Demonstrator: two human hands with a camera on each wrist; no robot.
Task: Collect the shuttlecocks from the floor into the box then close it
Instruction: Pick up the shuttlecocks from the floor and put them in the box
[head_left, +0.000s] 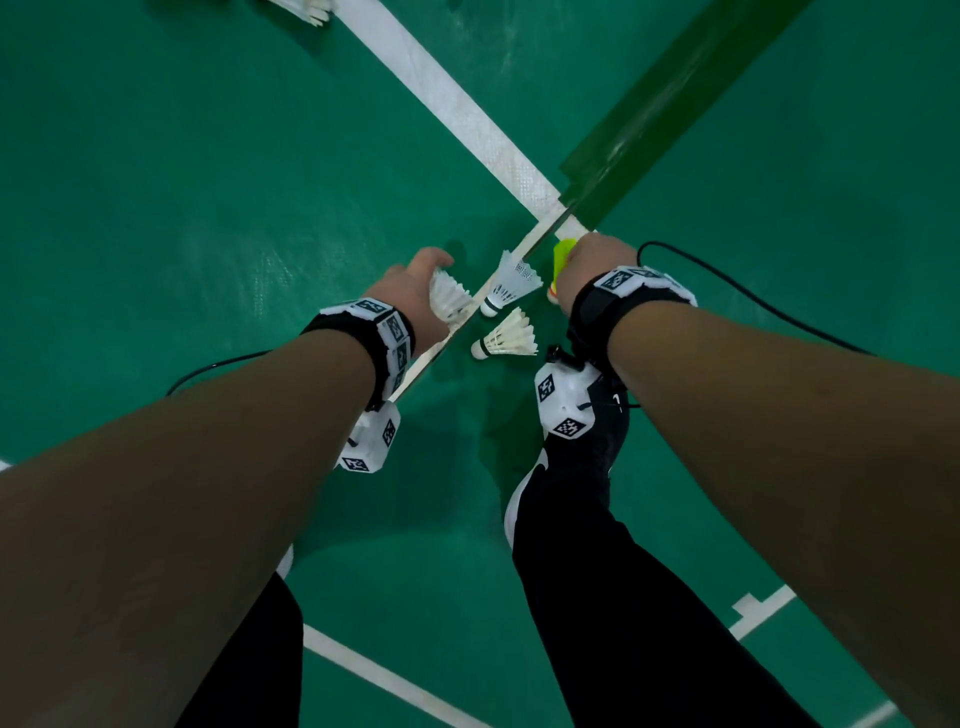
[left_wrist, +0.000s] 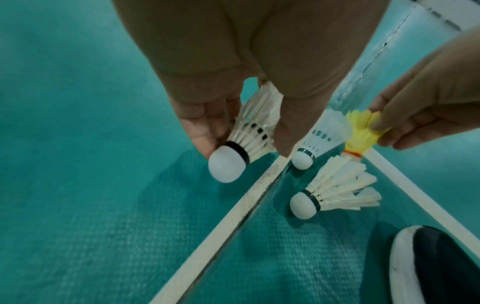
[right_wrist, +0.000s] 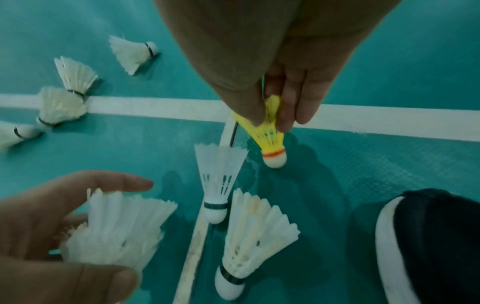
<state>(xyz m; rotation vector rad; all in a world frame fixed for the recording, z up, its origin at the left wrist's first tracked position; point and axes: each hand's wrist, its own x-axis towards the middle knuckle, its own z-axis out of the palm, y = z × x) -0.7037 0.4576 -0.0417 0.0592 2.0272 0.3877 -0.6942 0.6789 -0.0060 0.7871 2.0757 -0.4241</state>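
My left hand grips a white feather shuttlecock by its skirt between thumb and fingers, cork pointing down, just above the green floor. My right hand pinches the skirt of a yellow shuttlecock, whose cork touches or nearly touches the floor. Between the hands lie a white plastic shuttlecock on the thin white line and a white feather shuttlecock beside it. No box is in view.
Several more white shuttlecocks lie on the floor beyond a white court line. My black shoe stands close to the right of the loose shuttlecocks. A dark green strip runs away to the upper right.
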